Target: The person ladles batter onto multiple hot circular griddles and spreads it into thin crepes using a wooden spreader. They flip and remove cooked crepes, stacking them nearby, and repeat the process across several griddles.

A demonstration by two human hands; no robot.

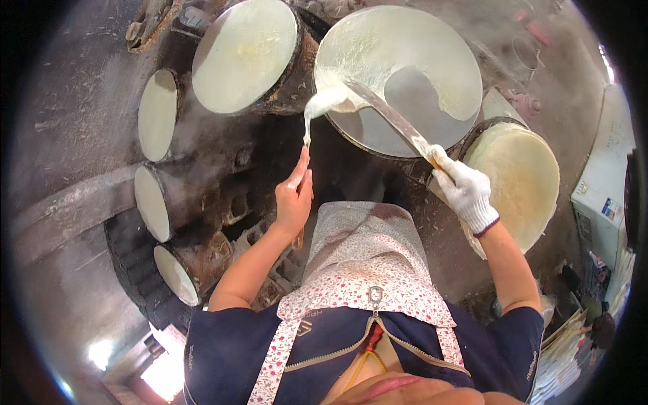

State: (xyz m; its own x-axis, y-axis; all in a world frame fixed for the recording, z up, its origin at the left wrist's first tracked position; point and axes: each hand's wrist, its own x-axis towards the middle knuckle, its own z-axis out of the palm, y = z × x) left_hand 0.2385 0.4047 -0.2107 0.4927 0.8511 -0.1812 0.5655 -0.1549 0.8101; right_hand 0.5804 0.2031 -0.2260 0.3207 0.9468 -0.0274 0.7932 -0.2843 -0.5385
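Observation:
A round griddle lies ahead of me, partly coated with a pale batter layer that leaves a curved grey patch bare. My right hand, in a white knitted glove, grips a long flat metal spreader blade that reaches over the griddle. Bare and smeared with batter, my left hand is closed around a slim handled tool; its orange-brown handle end shows below the fist. A thick lump of white batter hangs between that tool and the blade's tip at the griddle's near left edge.
Another batter-covered griddle stands at the upper left, with smaller round griddles down the left side. A stack of thin round flatbreads lies close to my right forearm. A white appliance stands far right. Haze hangs over the area.

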